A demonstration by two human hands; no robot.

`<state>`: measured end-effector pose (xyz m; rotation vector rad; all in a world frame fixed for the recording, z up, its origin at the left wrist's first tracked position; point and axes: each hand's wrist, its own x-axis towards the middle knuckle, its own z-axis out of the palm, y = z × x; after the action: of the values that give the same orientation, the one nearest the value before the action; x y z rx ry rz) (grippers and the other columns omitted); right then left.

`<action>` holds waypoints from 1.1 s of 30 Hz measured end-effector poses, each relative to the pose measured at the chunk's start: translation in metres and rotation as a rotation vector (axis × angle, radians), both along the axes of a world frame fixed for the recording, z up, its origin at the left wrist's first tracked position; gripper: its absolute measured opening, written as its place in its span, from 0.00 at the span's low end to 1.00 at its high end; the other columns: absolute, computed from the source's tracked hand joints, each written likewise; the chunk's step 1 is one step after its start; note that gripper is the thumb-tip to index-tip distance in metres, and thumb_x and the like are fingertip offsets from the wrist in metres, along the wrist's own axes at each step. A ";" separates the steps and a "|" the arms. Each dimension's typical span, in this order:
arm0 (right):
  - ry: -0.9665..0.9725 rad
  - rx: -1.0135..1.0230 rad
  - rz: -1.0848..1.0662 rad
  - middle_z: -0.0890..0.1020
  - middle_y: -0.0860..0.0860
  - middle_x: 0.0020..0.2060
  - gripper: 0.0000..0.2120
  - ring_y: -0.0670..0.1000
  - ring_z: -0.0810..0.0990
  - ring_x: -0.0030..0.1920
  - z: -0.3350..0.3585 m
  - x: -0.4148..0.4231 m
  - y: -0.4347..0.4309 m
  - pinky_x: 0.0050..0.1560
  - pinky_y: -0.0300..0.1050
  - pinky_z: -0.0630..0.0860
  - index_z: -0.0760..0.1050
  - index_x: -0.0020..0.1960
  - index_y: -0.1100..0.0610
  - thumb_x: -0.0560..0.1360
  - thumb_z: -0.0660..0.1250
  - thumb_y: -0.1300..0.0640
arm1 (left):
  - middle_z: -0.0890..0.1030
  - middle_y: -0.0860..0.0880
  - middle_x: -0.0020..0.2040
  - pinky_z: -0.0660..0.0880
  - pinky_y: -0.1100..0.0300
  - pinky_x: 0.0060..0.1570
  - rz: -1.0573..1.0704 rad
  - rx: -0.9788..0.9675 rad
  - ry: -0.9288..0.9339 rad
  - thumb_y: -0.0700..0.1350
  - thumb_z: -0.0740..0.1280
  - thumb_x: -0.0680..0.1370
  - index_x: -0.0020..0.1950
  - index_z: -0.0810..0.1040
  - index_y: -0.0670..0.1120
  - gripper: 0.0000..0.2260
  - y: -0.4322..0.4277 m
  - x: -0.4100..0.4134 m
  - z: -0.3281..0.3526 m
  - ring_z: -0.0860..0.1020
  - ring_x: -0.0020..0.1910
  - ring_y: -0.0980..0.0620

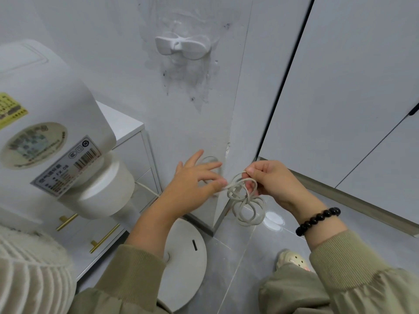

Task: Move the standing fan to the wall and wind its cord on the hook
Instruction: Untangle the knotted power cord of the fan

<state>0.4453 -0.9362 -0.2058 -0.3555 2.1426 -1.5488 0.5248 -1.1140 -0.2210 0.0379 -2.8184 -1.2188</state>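
**Here, cord in loose loops at the wall's corner, well under the hook**

Up on the white wall (127, 71), a white hook (182, 45) with two wing-like arms, amid dark smudges. Far below it, near the wall's outer corner, both hands at the white cord (235, 192).

In the right hand (271, 180), clenched, the top of the cord: thumb and forefinger pinching several loops together, other fingers curled through them, the rest of the coil dangling beneath in untidy rings. At that wrist, a bracelet (317, 220) of dark beads, and behind it an olive sleeve (353, 268).

As for the left hand (195, 180): released, fingers spread and fairly straight, thumb tip touching a strand running across to the coil. Behind those fingers, another pale loop, too blurred to tell whether touching them.

At the left, close to the camera, the standing fan (56, 114): white head with stickers and a barcode label, round neck beneath, round flat base (184, 264) on the grey tiled floor (238, 279) just beside the wall's corner. From behind the fan's neck, one run of cord leading right and passing out of sight behind the left forearm.

Behind the fan, against the wall, a white drawer cabinet (123, 125) with gold bar handles. To the right, tall white cupboard doors (340, 98). Down at the bottom, a pale clog (292, 260) on the floor.
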 end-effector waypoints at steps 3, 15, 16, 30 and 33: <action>-0.094 -0.085 -0.039 0.76 0.51 0.22 0.17 0.47 0.72 0.22 0.000 -0.002 -0.001 0.25 0.38 0.71 0.74 0.33 0.61 0.80 0.58 0.63 | 0.70 0.64 0.65 0.44 0.59 0.74 -0.093 -0.052 -0.011 0.51 0.70 0.73 0.57 0.81 0.53 0.12 0.001 0.003 0.002 0.55 0.71 0.66; 0.247 0.020 -0.215 0.81 0.48 0.43 0.11 0.47 0.80 0.45 0.008 -0.004 -0.003 0.47 0.42 0.76 0.78 0.44 0.52 0.78 0.60 0.63 | 0.82 0.50 0.32 0.75 0.65 0.36 0.110 0.160 -0.191 0.40 0.66 0.77 0.35 0.80 0.45 0.11 0.003 -0.001 -0.002 0.79 0.27 0.56; 0.349 0.027 -0.166 0.81 0.45 0.46 0.11 0.45 0.79 0.49 0.011 0.001 -0.004 0.51 0.39 0.75 0.78 0.46 0.50 0.78 0.60 0.63 | 0.83 0.50 0.32 0.75 0.64 0.36 0.121 0.168 -0.201 0.40 0.66 0.77 0.36 0.81 0.44 0.11 0.002 -0.001 -0.003 0.79 0.26 0.56; 0.771 0.559 0.075 0.74 0.45 0.35 0.10 0.47 0.71 0.44 0.001 0.016 -0.008 0.46 0.40 0.66 0.75 0.37 0.56 0.71 0.71 0.52 | 0.77 0.53 0.25 0.67 0.65 0.28 0.156 0.276 -0.185 0.40 0.65 0.78 0.38 0.81 0.43 0.10 -0.001 -0.003 -0.003 0.69 0.26 0.54; 0.777 0.573 0.180 0.75 0.45 0.40 0.08 0.48 0.72 0.48 -0.003 0.016 -0.008 0.52 0.44 0.71 0.79 0.49 0.53 0.70 0.72 0.58 | 0.75 0.53 0.23 0.64 0.65 0.27 0.110 0.344 -0.162 0.39 0.64 0.78 0.41 0.81 0.40 0.09 -0.002 -0.003 0.000 0.65 0.24 0.56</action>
<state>0.4617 -0.9441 -0.2088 -1.0299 2.8901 -0.6730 0.5223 -1.1157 -0.2210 0.3190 -2.6525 -1.7270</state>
